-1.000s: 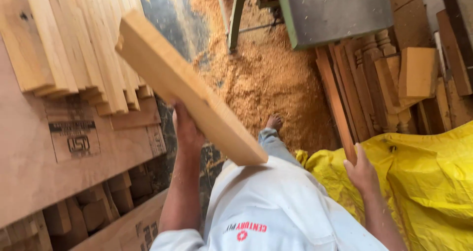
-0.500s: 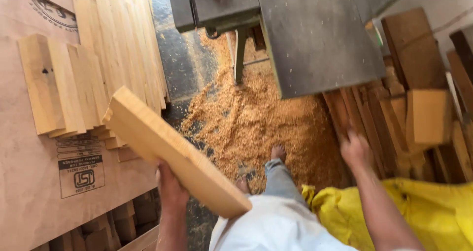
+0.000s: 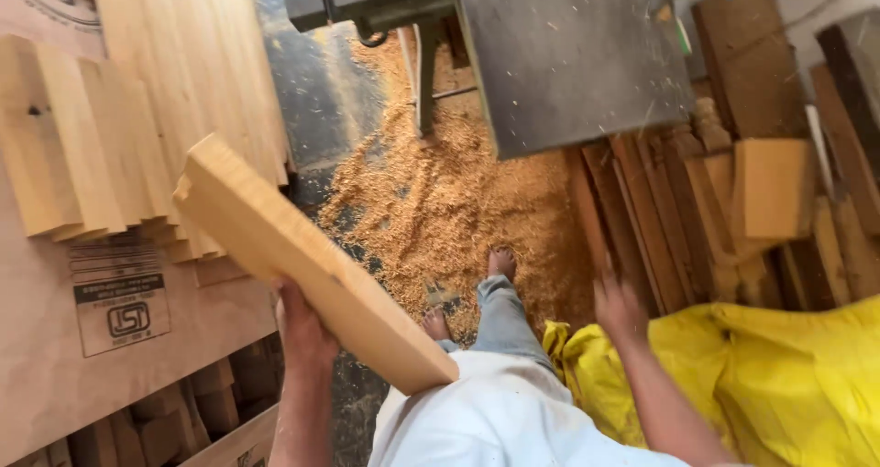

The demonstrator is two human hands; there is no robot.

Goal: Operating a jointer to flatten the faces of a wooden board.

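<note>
My left hand (image 3: 307,325) grips a pale wooden plank (image 3: 302,261) from underneath, holding it tilted, its far end up to the left. My right hand (image 3: 619,307) hangs free with fingers spread, blurred, just above a yellow sheet (image 3: 788,384) and near dark boards leaning at the right. My bare feet (image 3: 500,263) stand on sawdust below me.
A grey metal machine table (image 3: 568,54) stands ahead on green legs. Sawdust (image 3: 440,201) covers the floor under it. Pale cut planks (image 3: 101,146) lie stacked on a plywood sheet (image 3: 55,357) at the left. Dark boards and a wood block (image 3: 775,187) fill the right.
The view has tipped down and forward, bringing the machine table closer. My left hand has lowered the plank. My right hand has dropped from the boards toward the yellow sheet.
</note>
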